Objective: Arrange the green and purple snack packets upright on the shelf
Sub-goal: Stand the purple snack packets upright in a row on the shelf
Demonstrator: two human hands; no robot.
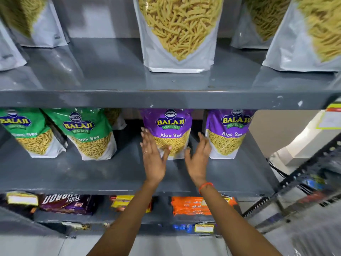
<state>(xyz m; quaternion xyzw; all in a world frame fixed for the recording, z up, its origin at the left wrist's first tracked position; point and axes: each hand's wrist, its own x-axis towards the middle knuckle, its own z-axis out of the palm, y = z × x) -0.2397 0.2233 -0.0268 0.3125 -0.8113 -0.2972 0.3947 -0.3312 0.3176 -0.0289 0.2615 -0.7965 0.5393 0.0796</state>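
Hands frame the purple packet [167, 133] standing upright near the middle of the grey metal shelf [114, 170]: the left hand [154, 159] has its fingers spread and flat beside the packet's lower left side, thumb lying across the front of the bag, while the right hand [198, 159] is open with fingers loosely curved just beside the packet's lower right edge; neither hand closes around it, and whether the right one touches it I cannot tell. A thin ring shows on the left hand and an orange thread band [205, 186] circles the right wrist. A 2nd purple packet [228, 133] stands upright to the right, apart from the 1st. To the left, 2 green packets [88, 133] [27, 133] stand on the same shelf, both leaning a little to the left. The shelf above holds white pouches of yellow sev [178, 34], and the shelf below carries flat packs, 1 purple-brown [66, 204] and 1 orange [190, 206].
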